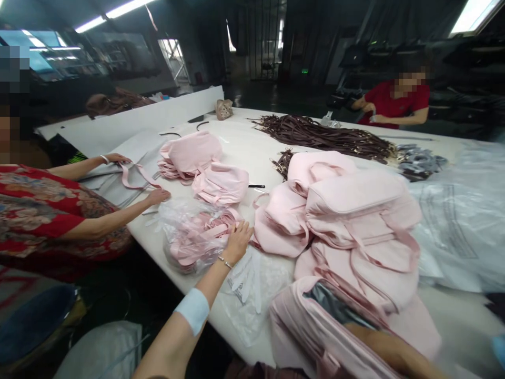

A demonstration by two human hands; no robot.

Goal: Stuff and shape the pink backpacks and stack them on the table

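My left hand (236, 241) reaches out over the table's near edge, its fingers spread flat on a clear plastic bag of pink straps (193, 239). My right forearm (389, 350) goes into the open mouth of a pink handbag (300, 326) at the bottom of the view. The right hand itself is hidden inside that bag. Beyond it lies a heap of pink handbags (347, 221).
A co-worker in a red patterned dress at the left holds a pink strap (132, 176) with both hands. Another person in red sits at the far right. On the white table (244, 150) are more pink bags (201, 168), dark brown straps (323, 134), empty plastic sleeves (250, 292) and clear wrapping (461, 226).
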